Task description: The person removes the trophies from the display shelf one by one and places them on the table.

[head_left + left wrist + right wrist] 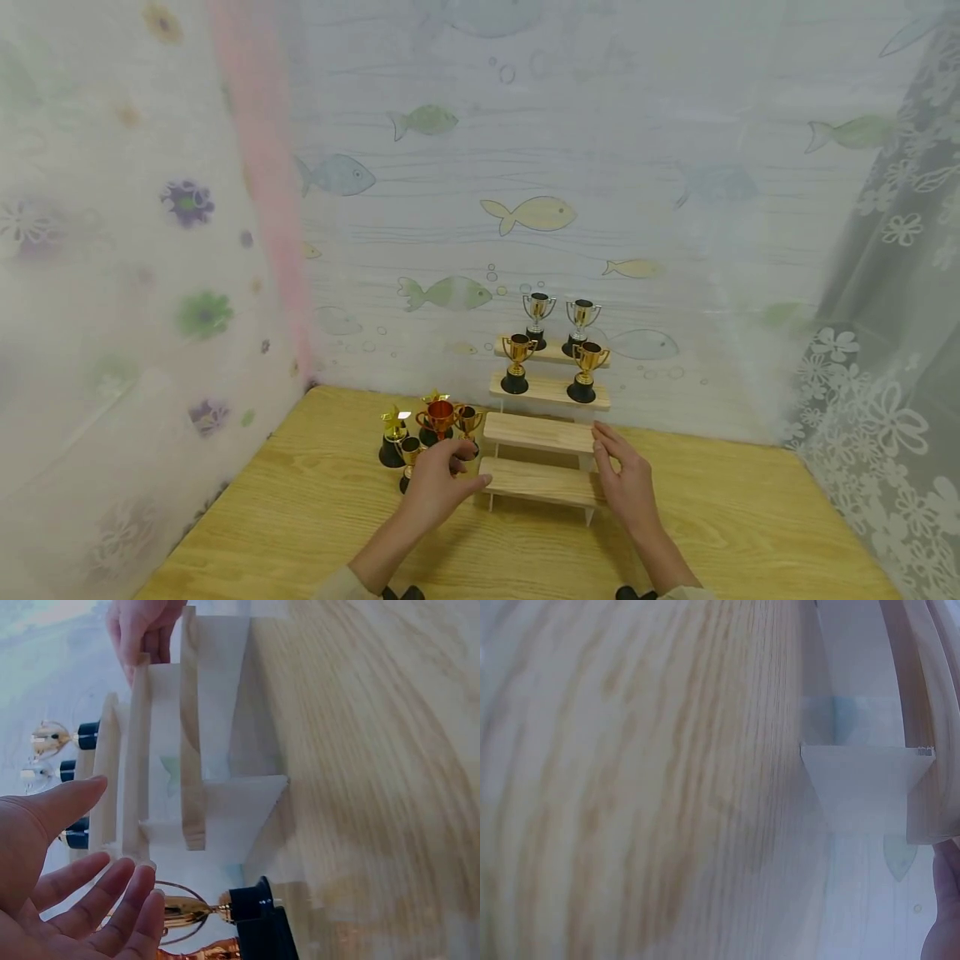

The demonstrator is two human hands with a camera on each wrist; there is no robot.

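A four-step wooden display stand [538,478] with pale side supports stands on the table. Two silver trophy cups [537,310] are on its top step, and two gold trophy cups [517,350] on the step below. At the stand's left end is my left hand [438,483], its fingers spread and loosely bent with nothing between them; the thumb tip is right at the lowest step's edge. My right hand [627,479] touches the right ends of the lower steps with extended fingers. In the left wrist view, the left palm [22,900] faces the stand.
Left of the stand, a cluster of trophies includes a bronze-red cup [439,415], small gold cups [468,421] and star-topped trophies [393,429], close beside the left hand. A fish-print curtain [450,208] hangs behind the wood-grain table [300,500].
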